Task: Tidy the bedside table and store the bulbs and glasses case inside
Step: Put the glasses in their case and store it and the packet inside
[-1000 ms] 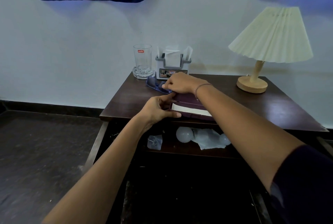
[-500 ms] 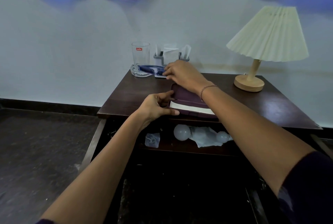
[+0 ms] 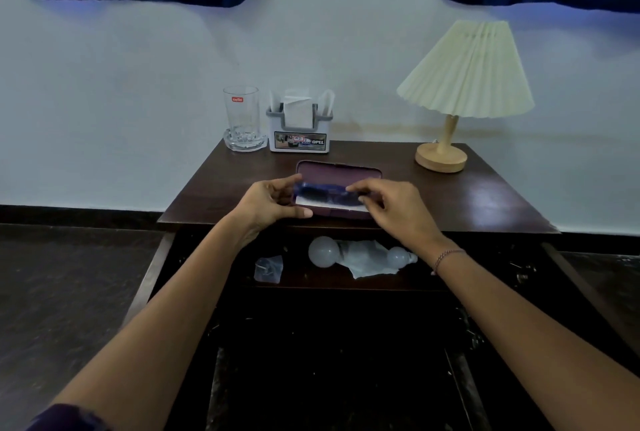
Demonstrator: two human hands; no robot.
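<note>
Both hands over the open glasses case (image 3: pixel 339 170), which lies on the bedside table (image 3: pixel 485 202) near its front edge. Left hand (image 3: pixel 273 203) and right hand (image 3: pixel 391 205) each pinch one end of the blue glasses (image 3: pixel 323 192), fingers curled shut on the frame, holding it just above the case's lower half.

Step in hand, as I judge it: seat the glasses in the tray. Keep them level, arms folded flat, lower both ends together, then release and shut the lid.

Bulbs (image 3: pixel 325 252) already lie in the open drawer (image 3: pixel 346 283) below, beside crumpled wrapping (image 3: pixel 372 262).

Unclear: the glasses are blurred, so I cannot tell whether the arms are fully folded. My fingers hide the tray's ends. Drawer interior is too dark to read; the small bag (image 3: pixel 268 268) holds something I cannot identify.
</note>
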